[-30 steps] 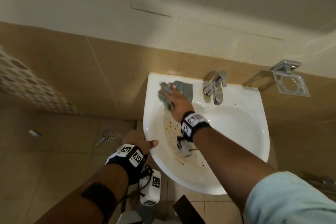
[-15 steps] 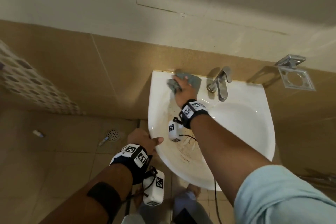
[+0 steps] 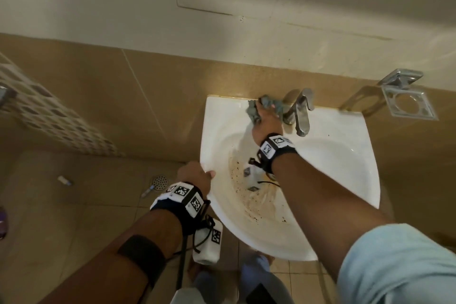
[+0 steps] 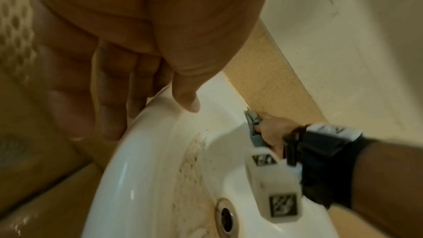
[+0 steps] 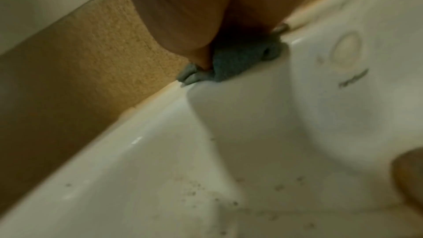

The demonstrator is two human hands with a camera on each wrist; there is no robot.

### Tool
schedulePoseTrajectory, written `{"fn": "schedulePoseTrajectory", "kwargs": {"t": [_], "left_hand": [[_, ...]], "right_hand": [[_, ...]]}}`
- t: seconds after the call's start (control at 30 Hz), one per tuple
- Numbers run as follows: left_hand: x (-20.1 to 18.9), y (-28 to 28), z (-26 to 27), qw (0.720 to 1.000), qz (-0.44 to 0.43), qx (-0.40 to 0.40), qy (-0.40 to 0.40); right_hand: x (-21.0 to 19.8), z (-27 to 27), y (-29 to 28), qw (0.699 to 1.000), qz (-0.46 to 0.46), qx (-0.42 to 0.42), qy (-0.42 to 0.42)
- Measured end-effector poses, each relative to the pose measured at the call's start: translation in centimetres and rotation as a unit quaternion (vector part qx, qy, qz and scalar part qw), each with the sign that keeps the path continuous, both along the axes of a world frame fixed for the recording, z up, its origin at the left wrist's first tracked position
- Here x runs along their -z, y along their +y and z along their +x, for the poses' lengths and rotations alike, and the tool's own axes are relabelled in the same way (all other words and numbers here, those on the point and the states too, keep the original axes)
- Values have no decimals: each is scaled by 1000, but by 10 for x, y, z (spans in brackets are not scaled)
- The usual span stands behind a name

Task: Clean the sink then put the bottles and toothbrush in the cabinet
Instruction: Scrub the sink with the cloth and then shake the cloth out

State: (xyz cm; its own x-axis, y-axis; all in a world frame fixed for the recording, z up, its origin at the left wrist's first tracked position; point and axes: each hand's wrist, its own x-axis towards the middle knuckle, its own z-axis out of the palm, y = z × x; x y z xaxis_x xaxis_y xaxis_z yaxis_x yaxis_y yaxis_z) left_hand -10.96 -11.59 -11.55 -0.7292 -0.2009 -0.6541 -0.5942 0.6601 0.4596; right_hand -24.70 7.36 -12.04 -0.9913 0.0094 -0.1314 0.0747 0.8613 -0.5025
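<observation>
Sink point(image 3: 345, 180) fixed to tan wall tiles, bowl speckled with brown grime. Right hand point(image 3: 267, 122) bunched around grey cloth point(image 3: 254, 110), pressing it on back ledge beside chrome faucet point(image 3: 301, 113). Left hand point(image 3: 195, 175) gripping left rim, thumb on top, fingers underneath.
</observation>
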Motion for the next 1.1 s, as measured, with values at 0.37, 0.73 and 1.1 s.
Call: {"fn": "schedulePoseTrajectory", "kwargs": {"t": [0.37,0.73,1.1], "left_hand": [[5,3,-21,997,-66,-12,-27],[11,-4,-18,995,19,-99,-27],[19,-8,-17,995,27,-94,-12]], "right_hand": [[-5,-3,2,994,-6,105,-15],[-54,21,10,989,-50,-135,20],[-23,-15,-6,953,303,-12,-15]]}}
